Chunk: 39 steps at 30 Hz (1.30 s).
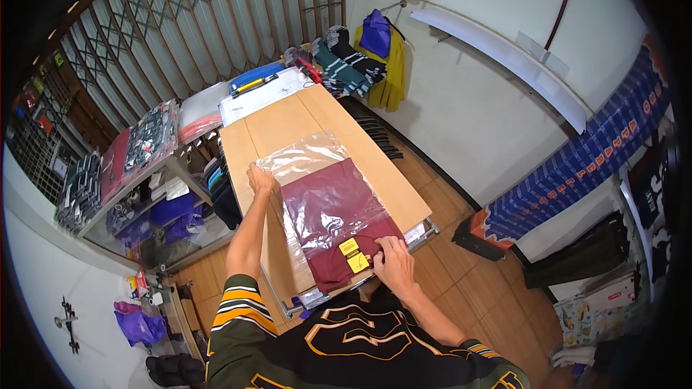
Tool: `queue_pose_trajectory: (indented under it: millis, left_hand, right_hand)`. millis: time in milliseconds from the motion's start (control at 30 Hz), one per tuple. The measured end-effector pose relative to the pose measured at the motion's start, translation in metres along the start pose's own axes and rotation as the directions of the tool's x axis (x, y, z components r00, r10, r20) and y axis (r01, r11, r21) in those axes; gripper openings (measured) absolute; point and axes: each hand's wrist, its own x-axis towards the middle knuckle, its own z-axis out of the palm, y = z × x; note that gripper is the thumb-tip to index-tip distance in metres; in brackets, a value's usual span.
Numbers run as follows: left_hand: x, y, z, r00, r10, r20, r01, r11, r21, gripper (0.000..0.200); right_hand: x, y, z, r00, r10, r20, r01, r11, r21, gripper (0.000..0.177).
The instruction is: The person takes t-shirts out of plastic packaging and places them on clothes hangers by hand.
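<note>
A folded maroon shirt (324, 203) lies on the wooden table, most of it inside a clear plastic bag (306, 153). The bag's far end extends past the shirt, flat and shiny. My left hand (263, 179) is at the bag's far left edge, its fingers closed on the plastic. Near the shirt's lower right side is my right hand (394, 262), with fingers curled in on the cloth. Yellow tags (353, 255) rest on the shirt's near part, just left of my right fingertips.
The wooden table (292, 117) holds papers and a blue item (257, 75) at its far end. A glass case (162, 191) topped with packed clothes stands left. Clothes (389, 79) hang on the far wall. A stack of blue boxes (569, 166) is at right.
</note>
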Motion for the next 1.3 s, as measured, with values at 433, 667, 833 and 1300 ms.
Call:
queue_pose_trajectory:
  millis: [433, 667, 833, 1300]
  left_hand:
    - [0.047, -0.026, 0.029, 0.982, -0.173, 0.079, 0.184, 0.968, -0.172, 0.033]
    - [0.055, 0.007, -0.005, 0.906, -0.155, 0.395, 0.385, 0.689, -0.613, 0.023]
    - [0.062, 0.064, -0.050, 0.969, 0.070, 0.237, 0.158, 0.560, -0.813, 0.021]
    - [0.000, 0.210, -0.269, 0.955, 0.262, -0.135, -0.238, 0.415, -0.878, 0.016]
  right_hand:
    - [-0.003, 0.012, 0.050, 0.994, -0.067, 0.081, 0.083, 0.975, -0.205, 0.070]
    - [-0.005, 0.014, 0.055, 0.992, -0.097, 0.078, 0.113, 0.965, -0.238, 0.069]
    - [-0.005, 0.017, 0.058, 0.992, -0.114, 0.059, 0.126, 0.948, -0.292, 0.069]
    - [-0.004, 0.022, 0.057, 0.985, -0.119, 0.121, 0.146, 0.958, -0.246, 0.074]
